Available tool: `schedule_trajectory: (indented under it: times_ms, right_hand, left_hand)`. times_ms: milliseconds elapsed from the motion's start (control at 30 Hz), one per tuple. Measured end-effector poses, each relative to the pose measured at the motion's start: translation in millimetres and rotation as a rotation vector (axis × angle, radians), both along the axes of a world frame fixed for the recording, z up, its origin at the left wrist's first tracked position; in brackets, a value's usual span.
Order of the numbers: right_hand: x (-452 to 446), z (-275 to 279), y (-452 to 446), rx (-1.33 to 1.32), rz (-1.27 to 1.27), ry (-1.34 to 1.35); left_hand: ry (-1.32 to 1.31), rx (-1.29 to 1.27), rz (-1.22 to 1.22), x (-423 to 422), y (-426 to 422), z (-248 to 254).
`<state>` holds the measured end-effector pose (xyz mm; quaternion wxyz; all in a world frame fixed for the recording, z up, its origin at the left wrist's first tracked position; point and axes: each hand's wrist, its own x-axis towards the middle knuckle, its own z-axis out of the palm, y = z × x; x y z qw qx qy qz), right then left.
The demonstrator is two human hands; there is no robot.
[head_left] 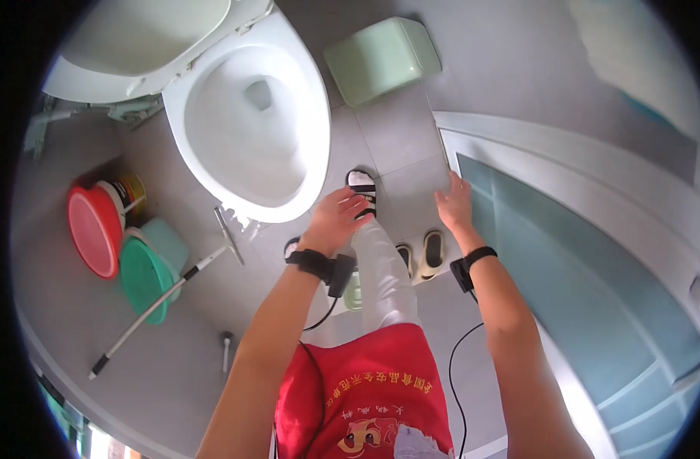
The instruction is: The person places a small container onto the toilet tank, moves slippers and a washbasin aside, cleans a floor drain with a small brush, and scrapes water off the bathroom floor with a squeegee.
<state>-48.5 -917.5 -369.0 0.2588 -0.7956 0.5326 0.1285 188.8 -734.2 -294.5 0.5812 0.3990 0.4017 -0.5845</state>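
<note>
Hovering w/ empty, part-open fingers (455, 182), w/ R hand (459, 208) nearer than L hand (333, 222) to glass door (533, 229) close on R, lengthwise along R edge of floor (403, 138).

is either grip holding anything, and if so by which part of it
Nothing appears to be held: the left grip and right grip both look empty.
</note>
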Motion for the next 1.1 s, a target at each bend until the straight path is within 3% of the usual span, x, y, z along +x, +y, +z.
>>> schedule_trajectory:
  times_ms: [67, 133, 200, 267, 333, 400, 467, 500, 567, 600, 767, 867, 1100]
  right_hand:
    - [-41, 17, 35, -0.013, -0.037, 0.016]
    - [-82, 27, 76, 0.002, -0.138, 0.058]
    - [-116, 40, 122, 0.076, -0.259, 0.097]
    - [-141, 54, 166, 0.212, -0.396, 0.125]
    - [-177, 33, 216, 0.251, -0.406, 0.137]
    - [-202, 17, 259, 0.335, -0.416, 0.188]
    - [-217, 1, 294, 0.463, -0.413, 0.263]
    - [-225, -16, 313, 0.419, -0.448, 0.216]
    - [-224, -42, 328, 0.389, -0.501, 0.176]
    - [-223, -56, 338, 0.381, -0.523, 0.161]
    - [-238, -186, 355, 0.308, -0.609, 0.127]
    - [-238, -225, 353, 0.379, -0.61, 0.202]
    - [-219, -226, 347, 0.323, -0.319, 0.476]
  left_hand:
    - [0.035, 0.062, 0.01, 13, 38, -7]
    - [-0.069, -0.049, -0.08, 30, 82, -10]
    - [-0.118, 0.052, -0.113, 50, 101, 27]
    - [-0.135, -0.12, -0.137, 72, 158, 11]
    - [-0.255, -0.009, -0.288, 84, 187, 18]
    - [-0.585, -0.097, -0.705, 97, 239, 10]
    - [-0.474, 0.058, -0.665, 112, 284, -2]
    - [-0.685, -0.005, -0.934, 131, 332, -21]
    - [-0.646, 0.177, -0.863, 136, 353, -31]
    - [-0.39, 0.426, -0.517, 132, 343, -17]
    - [-0.427, 0.532, -0.58, 154, 408, -52]
    - [-0.435, 0.641, -0.659, 157, 406, -69]
    - [-0.457, 0.623, -0.785, 147, 392, -81]
